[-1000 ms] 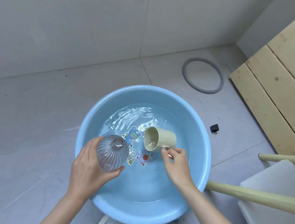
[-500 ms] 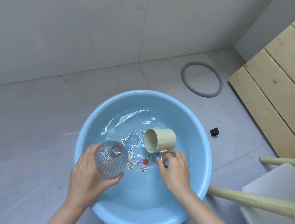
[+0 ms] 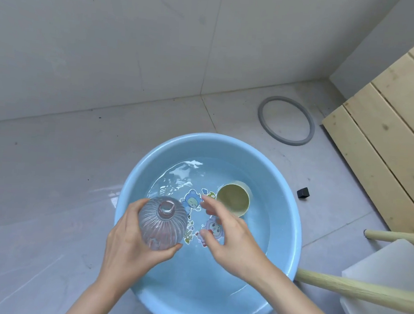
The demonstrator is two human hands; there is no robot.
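**While it's wet, that ribbed bottle is a slip risk**

Since the ribbed glass bottle (image 3: pixel 162 224) is held right over a basin (image 3: pixel 214 147) of water, I'd treat it as slick and breakable. The left hand (image 3: pixel 128 245) has it, fingers and thumb curled round the fat belly from the left. Its neck points up at the camera, above the water by the basin's near left edge.

It looks clear, stiff and thin-walled. Probably not heavy, though I can't tell how much water is inside. The ribs give some bite, so the belly seems the place to hold. The neck is narrow and smooth, which is worse with wet fingers.

The right hand (image 3: pixel 233 244) hovers over the middle of the basin, fingers spread and loose, holding nothing. The cream cup (image 3: pixel 233 200) sits in the water toward the far right edge, apart from both hands. Looks like light plastic, and I can't see its handle.
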